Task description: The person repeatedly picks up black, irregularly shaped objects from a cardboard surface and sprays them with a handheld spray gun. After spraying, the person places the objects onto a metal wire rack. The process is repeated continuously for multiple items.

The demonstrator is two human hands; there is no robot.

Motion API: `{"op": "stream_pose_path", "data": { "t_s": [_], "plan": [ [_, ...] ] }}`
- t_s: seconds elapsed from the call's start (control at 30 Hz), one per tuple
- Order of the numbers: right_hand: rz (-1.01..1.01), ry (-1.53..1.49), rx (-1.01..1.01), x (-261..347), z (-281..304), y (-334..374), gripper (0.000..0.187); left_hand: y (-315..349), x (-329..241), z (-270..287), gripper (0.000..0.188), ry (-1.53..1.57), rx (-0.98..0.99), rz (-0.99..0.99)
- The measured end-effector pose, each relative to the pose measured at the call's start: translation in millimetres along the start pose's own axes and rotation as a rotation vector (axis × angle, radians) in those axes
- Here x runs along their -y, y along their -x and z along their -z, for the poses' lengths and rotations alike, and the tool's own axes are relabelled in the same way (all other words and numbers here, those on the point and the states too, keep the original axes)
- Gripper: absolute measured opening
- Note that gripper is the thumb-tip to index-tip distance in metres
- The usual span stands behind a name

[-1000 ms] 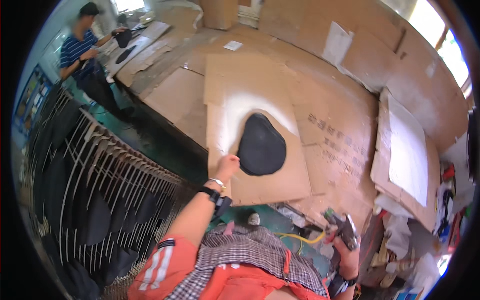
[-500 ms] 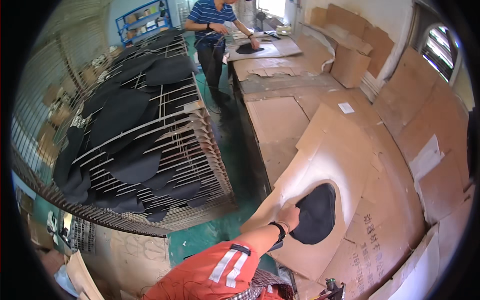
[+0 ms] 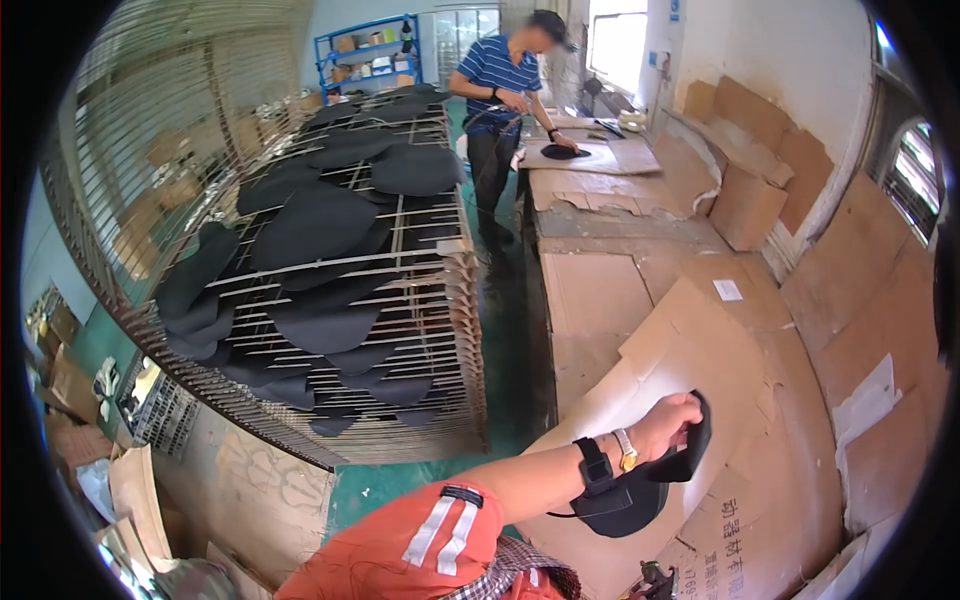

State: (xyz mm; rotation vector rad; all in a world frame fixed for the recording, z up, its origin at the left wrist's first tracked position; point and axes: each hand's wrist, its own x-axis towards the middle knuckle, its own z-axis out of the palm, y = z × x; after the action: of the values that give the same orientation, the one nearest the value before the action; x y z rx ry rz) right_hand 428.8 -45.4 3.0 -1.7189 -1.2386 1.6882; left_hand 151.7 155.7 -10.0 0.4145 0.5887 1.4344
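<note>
My left hand (image 3: 668, 424) reaches in from the lower left, a wristwatch and a black strap on its wrist. Its fingers are closed on the far edge of a black rounded flat sheet (image 3: 622, 512). That edge is lifted and bent over beside my fingers, while the near part of the sheet stays low over the cardboard (image 3: 690, 345). My forearm covers part of the sheet. At the lower edge shows the top of a small dark metal tool (image 3: 656, 578), its kind unclear. My right hand is out of the picture.
A wire rack (image 3: 462, 330) on the left bears several black sheets (image 3: 318, 228). Farther along the bench, a co-worker (image 3: 500, 90) in a striped shirt touches another black piece (image 3: 565, 152). Upright cardboard panels (image 3: 850, 270) line the right side.
My left hand has gone from the sheet's left edge to its far edge, which is now raised and bent. The whole view has shifted, showing more of the room.
</note>
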Motion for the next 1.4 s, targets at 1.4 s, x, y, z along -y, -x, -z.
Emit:
{"op": "stream_pose_path", "data": {
  "t_s": [1.4],
  "plan": [
    [0.6,0.172,0.627,95.4,-308.5,-79.2,0.051,617.3,-692.7,226.5,0.039,-0.732,-1.698,-1.098]
  ]
}}
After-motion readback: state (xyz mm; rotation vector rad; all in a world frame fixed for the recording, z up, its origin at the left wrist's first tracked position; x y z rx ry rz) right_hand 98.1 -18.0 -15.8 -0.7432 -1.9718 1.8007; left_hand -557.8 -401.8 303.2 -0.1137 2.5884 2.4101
